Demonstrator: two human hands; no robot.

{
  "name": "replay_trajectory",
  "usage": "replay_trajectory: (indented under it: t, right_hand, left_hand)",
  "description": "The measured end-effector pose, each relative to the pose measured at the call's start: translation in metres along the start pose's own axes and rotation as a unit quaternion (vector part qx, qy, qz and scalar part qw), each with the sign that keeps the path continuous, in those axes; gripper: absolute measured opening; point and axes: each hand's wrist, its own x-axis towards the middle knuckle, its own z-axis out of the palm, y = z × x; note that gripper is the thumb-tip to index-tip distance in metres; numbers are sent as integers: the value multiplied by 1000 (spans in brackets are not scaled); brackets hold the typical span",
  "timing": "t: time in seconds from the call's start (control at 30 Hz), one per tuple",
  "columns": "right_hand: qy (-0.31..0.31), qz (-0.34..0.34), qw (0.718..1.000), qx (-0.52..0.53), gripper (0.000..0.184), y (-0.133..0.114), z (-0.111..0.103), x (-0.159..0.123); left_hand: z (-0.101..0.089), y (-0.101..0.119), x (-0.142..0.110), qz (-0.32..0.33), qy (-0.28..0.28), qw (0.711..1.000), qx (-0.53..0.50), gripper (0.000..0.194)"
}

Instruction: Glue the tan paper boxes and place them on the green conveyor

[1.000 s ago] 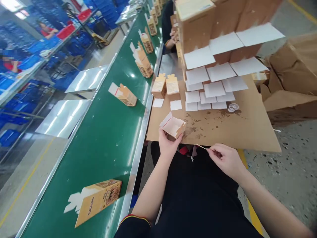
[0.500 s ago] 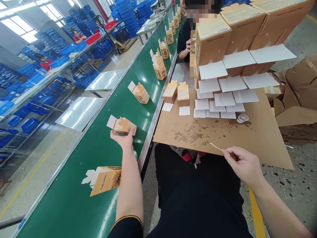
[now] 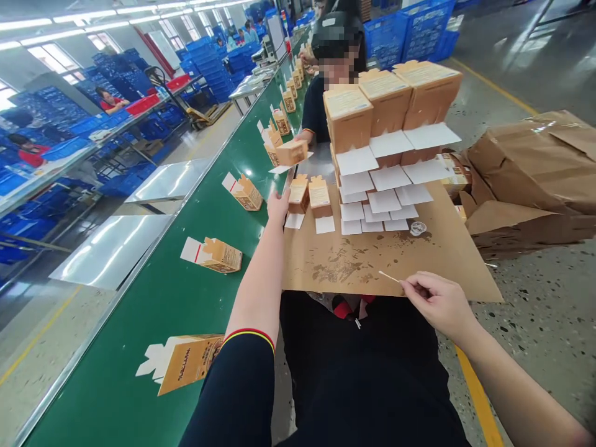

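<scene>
My right hand (image 3: 440,303) pinches a cotton swab (image 3: 390,277), its white tip pointing left over the cardboard sheet (image 3: 354,282). My left hand (image 3: 278,208) reaches forward to the belt's edge, fingers apart, right beside a small brown carton (image 3: 298,194) with its white flap hanging down. Whether the fingers touch that carton is unclear. A second carton (image 3: 319,194) stands to its right. On the green belt, an open-topped carton (image 3: 222,256) lies left of my forearm, and another carton (image 3: 186,366) is partly covered by my sleeve.
Stacked cartons (image 3: 391,112) with white flaps stand on the sheet, a clear ring-shaped item (image 3: 418,229) in front. More cartons line the green conveyor belt (image 3: 139,310). Across from me a co-worker holds a carton (image 3: 292,152) over the belt edge. Brown paper-covered boxes (image 3: 535,174) sit right.
My left hand has left the carton on the belt and moved forward and right to the standing cartons. The co-worker's carton has swung out toward the belt. My right hand still holds the swab.
</scene>
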Motion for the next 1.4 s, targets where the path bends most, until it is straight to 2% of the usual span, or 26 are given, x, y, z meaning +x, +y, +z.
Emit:
replay_trajectory:
  t: [0.07,0.13,0.2,0.3,0.37,0.47,0.53,0.6,0.73,0.9,1.0,1.1,1.17,1.23,1.33,1.4]
  right_hand:
    - [16,7,1000,-10,49,2,-9,-6]
    - [37,23,999,-21,48,10,-22,-14]
    - [60,46,997,-35,47,20,-35,-21]
    - [93,81,990,-72,50,30,-54,-16]
    - [96,96,985,-103,50,31,-64,-2]
    - [73,100,979,-163,43,28,-75,34]
    - [40,106,971,-210,42,28,-80,61]
    - [1,122,963,-242,43,29,-81,86]
    - [-49,127,954,-269,45,35,-72,122]
    - [-89,127,953,-262,63,47,-58,146]
    - [-84,127,955,-254,69,53,-64,146]
    - [-37,111,965,-232,60,54,-65,123]
    - [-6,83,977,-194,44,45,-52,95]
    - [2,44,991,-129,28,30,-22,64]
    - [-49,-22,998,-37,33,2,40,30]
    - [-52,-35,998,-17,37,-11,78,22]
  left_hand:
    - [3,0,-1,-26,-23,999,25,38]
    - [-2,-7,-12,-31,-34,998,34,31]
    - [-15,-18,-28,-31,-34,998,37,30]
    - [-41,-43,-62,-34,-35,998,40,42]
    - [-61,-62,-88,-47,-61,997,20,55]
    - [-88,-89,-124,-80,-135,984,-81,74]
    - [-100,-101,-143,-85,-182,966,-160,76]
    - [-105,-105,-159,-75,-205,949,-227,74]
    - [-95,-104,-178,-58,-195,927,-315,77]
    - [-64,-104,-181,-11,-158,932,-325,90]
    - [-46,-104,-176,20,-147,935,-322,95]
    - [-33,-105,-173,19,-141,936,-321,93]
    - [-28,-105,-175,14,-138,940,-313,92]
    - [-25,-106,-179,14,-141,946,-293,93]
    - [-22,-107,-185,18,-144,954,-264,92]
    - [-20,-108,-188,25,-138,957,-252,91]
